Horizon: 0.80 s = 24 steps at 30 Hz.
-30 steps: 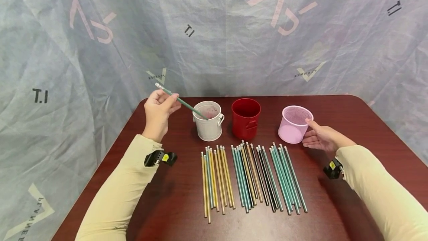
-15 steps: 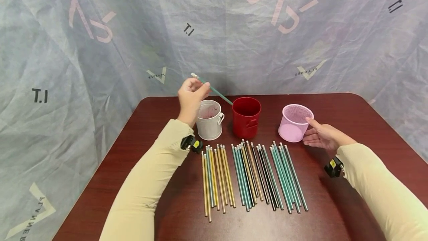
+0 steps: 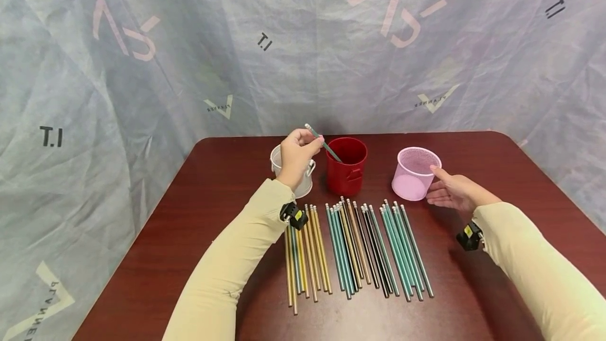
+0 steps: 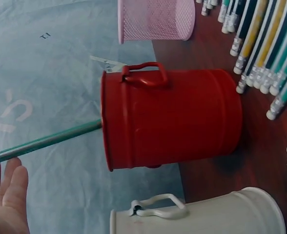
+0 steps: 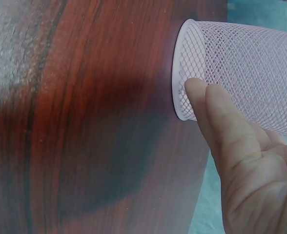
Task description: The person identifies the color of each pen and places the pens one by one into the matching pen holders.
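My left hand (image 3: 295, 156) pinches a green pencil (image 3: 333, 154) near its eraser end. The pencil slants down, its lower end inside the mouth of the red bucket (image 3: 345, 180). In the left wrist view, the green pencil (image 4: 60, 138) runs past the rim of the red bucket (image 4: 182, 114), which hides its tip. My right hand (image 3: 456, 192) is at the pink mesh cup (image 3: 410, 187), thumb at its rim. The right wrist view has this hand's fingers (image 5: 226, 117) extended along the side of the mesh cup (image 5: 251, 63).
A white bucket (image 3: 304, 187), partly behind my left hand, stands left of the red one. Before the containers lie rows of pencils: mostly gold ones (image 3: 310, 257) at left, mixed green, black and gold ones (image 3: 350, 257) in the middle, green ones (image 3: 404, 251) at right. A grey cloth (image 3: 303, 67) hangs behind the table.
My left hand has carried the green pencil rightward from over the white bucket to the red bucket, then lowered it so its end is inside. My right hand stays at the pink mesh cup.
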Each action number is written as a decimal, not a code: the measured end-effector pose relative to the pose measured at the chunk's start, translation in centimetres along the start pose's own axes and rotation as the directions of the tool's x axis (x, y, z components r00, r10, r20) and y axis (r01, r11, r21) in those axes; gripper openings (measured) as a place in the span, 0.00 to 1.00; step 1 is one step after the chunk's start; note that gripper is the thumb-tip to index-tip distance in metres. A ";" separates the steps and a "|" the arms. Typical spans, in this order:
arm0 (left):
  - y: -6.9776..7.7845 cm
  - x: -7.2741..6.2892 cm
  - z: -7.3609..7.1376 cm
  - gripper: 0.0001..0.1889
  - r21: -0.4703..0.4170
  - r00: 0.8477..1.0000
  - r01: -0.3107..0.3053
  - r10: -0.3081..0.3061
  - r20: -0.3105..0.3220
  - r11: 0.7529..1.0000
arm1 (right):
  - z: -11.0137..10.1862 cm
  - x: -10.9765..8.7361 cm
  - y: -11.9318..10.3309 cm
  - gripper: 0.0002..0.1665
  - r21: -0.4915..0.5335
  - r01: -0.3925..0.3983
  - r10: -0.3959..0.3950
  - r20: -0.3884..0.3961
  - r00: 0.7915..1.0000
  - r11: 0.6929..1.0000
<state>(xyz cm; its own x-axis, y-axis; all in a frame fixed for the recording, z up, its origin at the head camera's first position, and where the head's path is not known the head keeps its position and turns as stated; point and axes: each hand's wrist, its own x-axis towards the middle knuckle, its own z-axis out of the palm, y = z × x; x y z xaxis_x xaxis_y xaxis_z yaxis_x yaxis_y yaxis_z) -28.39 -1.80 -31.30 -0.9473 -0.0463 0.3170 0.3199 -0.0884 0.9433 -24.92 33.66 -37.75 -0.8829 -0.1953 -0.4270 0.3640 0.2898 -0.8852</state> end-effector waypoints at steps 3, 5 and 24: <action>-0.3 -0.2 0.0 0.06 0.060 1.000 0.024 -0.025 0.013 0.998 | 0.0 -0.1 -0.1 0.54 0.013 0.004 -0.004 -0.009 1.000 1.000; -0.7 -0.2 0.0 0.08 0.112 0.999 0.045 -0.047 0.013 0.993 | 0.1 -0.1 -0.1 0.55 0.016 0.006 -0.005 -0.010 1.000 1.000; -3.2 -0.3 1.1 0.08 0.433 0.999 0.037 -0.022 -0.039 0.901 | 0.2 -0.2 0.0 0.54 0.010 0.013 -0.013 -0.025 1.000 1.000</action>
<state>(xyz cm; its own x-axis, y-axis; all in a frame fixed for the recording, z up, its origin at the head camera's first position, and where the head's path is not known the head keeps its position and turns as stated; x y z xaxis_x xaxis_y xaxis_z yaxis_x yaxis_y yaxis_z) -29.13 -0.43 -34.36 -0.9527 -0.0834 0.2923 0.2468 0.3491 0.9040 -24.66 33.51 -37.71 -0.8947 -0.1757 -0.4106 0.3552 0.2774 -0.8927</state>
